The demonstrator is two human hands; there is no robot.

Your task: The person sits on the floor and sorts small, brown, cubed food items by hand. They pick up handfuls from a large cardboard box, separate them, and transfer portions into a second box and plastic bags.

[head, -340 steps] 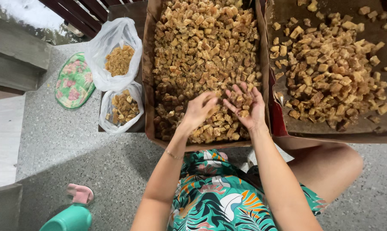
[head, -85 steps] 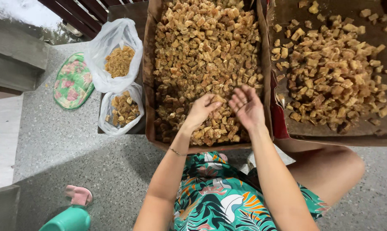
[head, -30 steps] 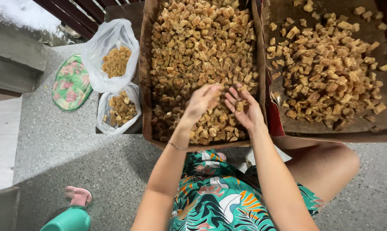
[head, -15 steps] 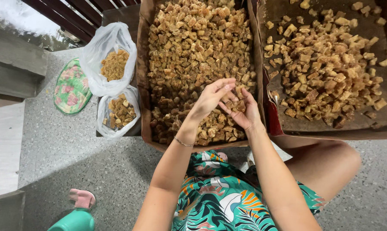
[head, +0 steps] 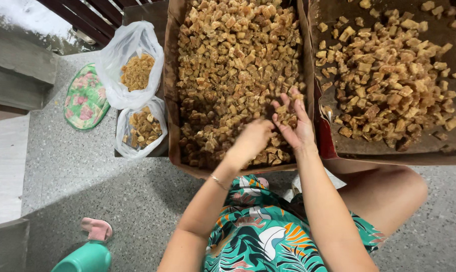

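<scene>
Grip, right: right hand (head: 292, 123) cupped palm-up, fingers spread, cradling a few golden-brown sugared chunks (head: 287, 117).
Grip, left: left hand (head: 252, 141) loosely curled, back to the camera; whether it holds a piece I cannot tell.
Position: both hands over the near right corner of the long brown cardboard tray (head: 173, 90), which is filled with the same chunks.
Change: half a second ago the left fingers reached up over the right palm; now that hand has dropped lower and apart, leaving the palm's pieces exposed.
Neighbours: second cardboard tray (head: 322, 136) of larger chunks on the right; two clear plastic bags (head: 122, 55) of pieces on the left.
</scene>
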